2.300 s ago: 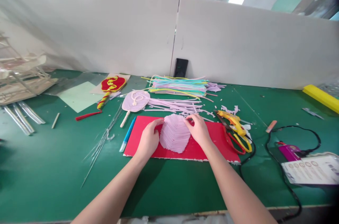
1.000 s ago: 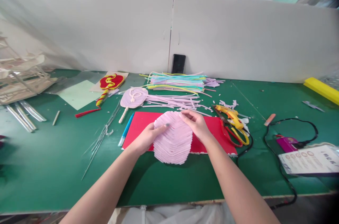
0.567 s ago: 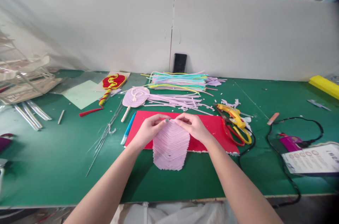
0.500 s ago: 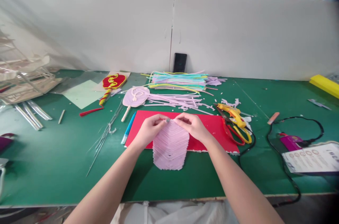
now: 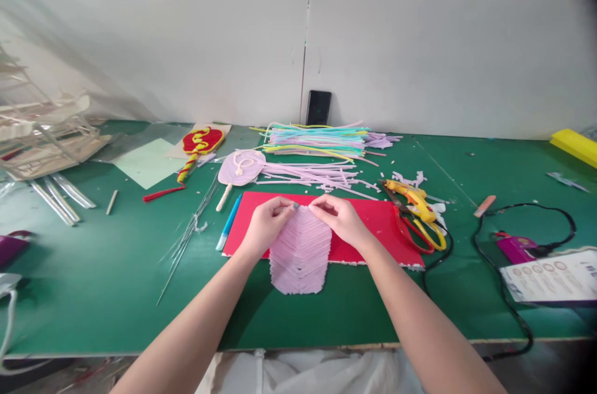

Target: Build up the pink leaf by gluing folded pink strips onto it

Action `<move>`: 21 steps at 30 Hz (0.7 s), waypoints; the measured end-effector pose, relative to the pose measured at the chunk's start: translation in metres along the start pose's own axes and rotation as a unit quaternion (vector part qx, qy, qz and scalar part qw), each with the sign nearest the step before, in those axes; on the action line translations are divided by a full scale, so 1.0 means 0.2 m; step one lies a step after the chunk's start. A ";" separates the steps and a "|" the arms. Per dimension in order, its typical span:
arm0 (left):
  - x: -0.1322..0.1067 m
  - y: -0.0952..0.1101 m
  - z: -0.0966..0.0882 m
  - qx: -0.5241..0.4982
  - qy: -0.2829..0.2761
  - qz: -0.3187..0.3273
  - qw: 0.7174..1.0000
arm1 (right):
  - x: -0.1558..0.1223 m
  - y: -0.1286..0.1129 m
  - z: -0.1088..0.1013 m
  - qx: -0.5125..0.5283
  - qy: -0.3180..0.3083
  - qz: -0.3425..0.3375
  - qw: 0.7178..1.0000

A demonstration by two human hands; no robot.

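- In the head view, a lilac ribbed piece [image 5: 301,260] hangs or lies between the two hands, in front of the person, overlapping the near edge of a red board [image 5: 373,226] on a green table [image 5: 125,294]. Whether its lower end touches the table is hard to tell.
- Its face is made of many thin, fuzzy-looking strips laid side by side, slanting down from both sides to meet along the middle in a V pattern, like a leaf's veins.
- The outline is longer than wide, with uneven, slightly toothed sides and a flattish lower end; small dark gaps show low on the midline.
- The left hand [image 5: 270,223] pinches its top edge between thumb and fingers.
- The right hand [image 5: 339,220] pinches the same edge just beside it, fingers bent; the fingertips partly hide the top.
- Beyond the board lie loose lilac strips [image 5: 310,176] and a round lilac fan [image 5: 240,169] of similar colour, bearing a pale cord loop and a pale handle.
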State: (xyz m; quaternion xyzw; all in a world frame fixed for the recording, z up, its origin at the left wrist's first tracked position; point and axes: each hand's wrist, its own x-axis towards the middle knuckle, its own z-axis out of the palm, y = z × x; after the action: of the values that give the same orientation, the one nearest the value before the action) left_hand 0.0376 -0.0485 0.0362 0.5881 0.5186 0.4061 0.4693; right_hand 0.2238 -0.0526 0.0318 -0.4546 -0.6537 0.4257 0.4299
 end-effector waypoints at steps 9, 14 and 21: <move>0.02 0.00 -0.01 -0.045 -0.011 -0.022 0.999 | 0.00 0.01 -0.01 0.001 0.018 0.005 1.000; 0.02 -0.03 0.00 0.033 -0.021 0.014 0.999 | 0.00 0.00 0.00 -0.005 0.024 0.008 1.000; 0.03 -0.05 0.01 0.028 -0.025 0.014 0.999 | 0.02 0.04 -0.01 -0.012 0.037 0.029 0.999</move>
State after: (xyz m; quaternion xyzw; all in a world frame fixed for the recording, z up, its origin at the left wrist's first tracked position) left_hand 0.0375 -0.0432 0.0266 0.6183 0.5097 0.3829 0.4597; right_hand 0.2274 -0.0474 0.0258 -0.4937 -0.6288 0.4135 0.4357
